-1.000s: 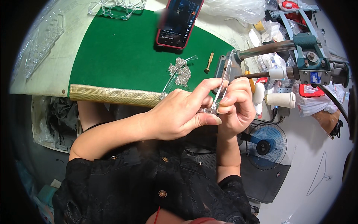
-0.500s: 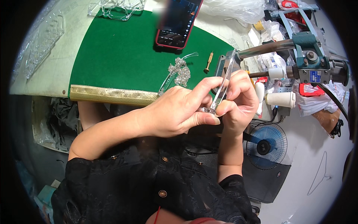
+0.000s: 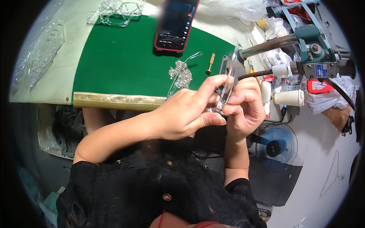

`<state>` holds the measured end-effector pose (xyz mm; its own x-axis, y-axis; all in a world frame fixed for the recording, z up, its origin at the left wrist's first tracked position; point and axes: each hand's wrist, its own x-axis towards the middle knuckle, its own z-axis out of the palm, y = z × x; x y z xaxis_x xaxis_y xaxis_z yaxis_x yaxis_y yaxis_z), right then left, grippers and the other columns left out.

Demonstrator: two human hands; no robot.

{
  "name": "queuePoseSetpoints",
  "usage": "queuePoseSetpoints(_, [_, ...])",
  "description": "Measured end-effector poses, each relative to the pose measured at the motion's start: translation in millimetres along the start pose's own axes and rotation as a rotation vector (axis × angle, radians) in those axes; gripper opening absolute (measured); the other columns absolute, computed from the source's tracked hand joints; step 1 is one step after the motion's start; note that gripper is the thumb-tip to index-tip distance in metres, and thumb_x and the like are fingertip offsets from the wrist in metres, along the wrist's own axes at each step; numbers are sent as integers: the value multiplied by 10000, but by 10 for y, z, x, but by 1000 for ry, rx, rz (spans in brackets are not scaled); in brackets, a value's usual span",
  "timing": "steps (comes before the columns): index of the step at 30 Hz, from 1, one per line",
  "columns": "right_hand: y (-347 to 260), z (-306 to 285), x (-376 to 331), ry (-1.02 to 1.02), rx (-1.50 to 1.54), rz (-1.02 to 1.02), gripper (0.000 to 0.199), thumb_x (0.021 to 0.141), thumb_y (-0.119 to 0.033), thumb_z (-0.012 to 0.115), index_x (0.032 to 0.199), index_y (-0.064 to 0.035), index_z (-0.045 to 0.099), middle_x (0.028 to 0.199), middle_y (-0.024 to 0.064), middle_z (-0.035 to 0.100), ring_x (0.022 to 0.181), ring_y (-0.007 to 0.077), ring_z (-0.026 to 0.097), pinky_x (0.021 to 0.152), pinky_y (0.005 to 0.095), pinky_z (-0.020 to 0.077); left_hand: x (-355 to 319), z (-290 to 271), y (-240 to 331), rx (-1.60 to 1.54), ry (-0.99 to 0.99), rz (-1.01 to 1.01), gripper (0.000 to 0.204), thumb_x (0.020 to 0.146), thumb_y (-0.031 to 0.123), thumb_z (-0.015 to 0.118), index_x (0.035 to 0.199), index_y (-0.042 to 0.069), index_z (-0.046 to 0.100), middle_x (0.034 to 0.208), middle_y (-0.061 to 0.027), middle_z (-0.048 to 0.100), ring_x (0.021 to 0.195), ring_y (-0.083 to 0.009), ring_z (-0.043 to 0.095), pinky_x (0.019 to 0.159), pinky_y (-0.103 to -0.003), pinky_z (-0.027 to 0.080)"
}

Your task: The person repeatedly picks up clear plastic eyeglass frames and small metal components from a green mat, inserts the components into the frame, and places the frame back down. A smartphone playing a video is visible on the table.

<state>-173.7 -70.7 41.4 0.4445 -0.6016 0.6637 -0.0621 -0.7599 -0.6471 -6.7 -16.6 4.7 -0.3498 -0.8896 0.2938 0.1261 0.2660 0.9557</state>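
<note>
Clear, stiff and probably brittle, the slim plastic strip (image 3: 229, 85) is pinched near its lower end by left hand (image 3: 186, 114) and right hand (image 3: 245, 106).

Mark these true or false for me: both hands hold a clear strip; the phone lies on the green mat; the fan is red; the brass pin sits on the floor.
1. Both hands hold a clear strip. True: the left hand and right hand grip the clear strip together.
2. The phone lies on the green mat. True: the phone rests at the far edge of the green mat.
3. The fan is red. False: the fan is blue.
4. The brass pin sits on the floor. False: the brass pin lies on the mat.
</note>
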Motion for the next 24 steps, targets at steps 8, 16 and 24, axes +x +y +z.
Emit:
queuePoseSetpoints(8, [32,-11,2,-6,-106,-88,157,689,-127,743,741,-61,610,746,54,561,694,190,503,642,290,410,-1,29,-13,-35,-21,-22,854,880,568,535,1422,10,182,1072,-151,627,942,-206,642,857,-324,483])
queuePoseSetpoints(16, [28,16,-3,-7,-115,-91,153,702,-132,737,750,-65,608,752,50,554,699,186,494,645,288,404,-8,16,-18,-18,-3,8,844,885,561,530,1422,7,188,1051,-160,641,927,-223,654,835,-322,494])
queuePoseSetpoints(24, [31,26,-1,-2,-105,-93,151,690,-129,734,741,-67,606,747,50,553,693,185,490,641,294,399,-12,17,-15,-3,6,15,832,890,550,530,1423,5,197,1039,-156,648,919,-230,660,827,-319,497])
